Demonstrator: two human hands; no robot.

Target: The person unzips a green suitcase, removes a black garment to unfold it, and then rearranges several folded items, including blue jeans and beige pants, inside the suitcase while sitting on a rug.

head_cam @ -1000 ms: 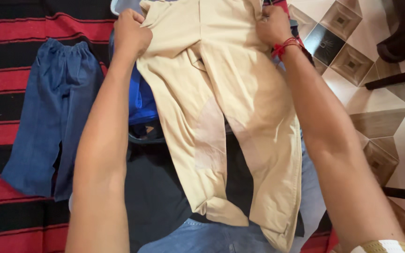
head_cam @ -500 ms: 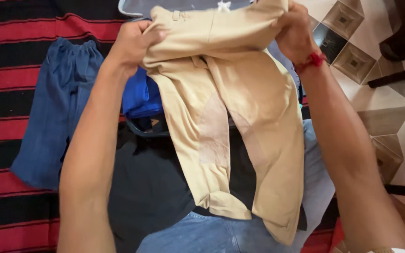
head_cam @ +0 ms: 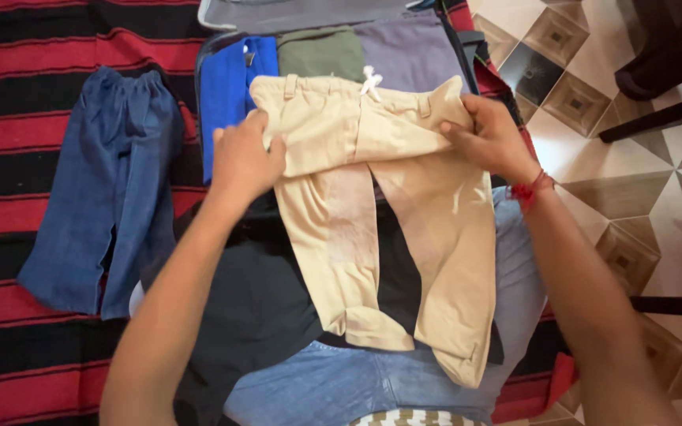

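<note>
Item 1, at 6 o'clock: light blue jeans [head_cam: 341, 390], lying over a black garment [head_cam: 262, 300].

Item 2, centre: beige trousers [head_cam: 380, 213], the piece in hand. Waistband turned down over the legs; legs hang loose toward 6 o'clock, unfolded. By the look of it the fold is only begun: one turn made, legs left to do.

Item 3, at 9 o'clock of the trousers: left hand [head_cam: 242, 162], closed on the fold's edge, fingers curled into the cloth.

Item 4, at 3 o'clock: right hand [head_cam: 491, 142], red thread [head_cam: 529, 189] at the wrist, pinching the other end of the fold.

Item 5, at 9 o'clock: blue denim shorts [head_cam: 104, 197], flat on a red-and-black striped blanket [head_cam: 9, 95].

Item 6, at 12 o'clock: open case [head_cam: 207, 71] with folded blue, green and grey pieces.

Change: half a second ago the waistband was held higher, bunched; now it lies lower and flatter, and the case's contents show.
</note>
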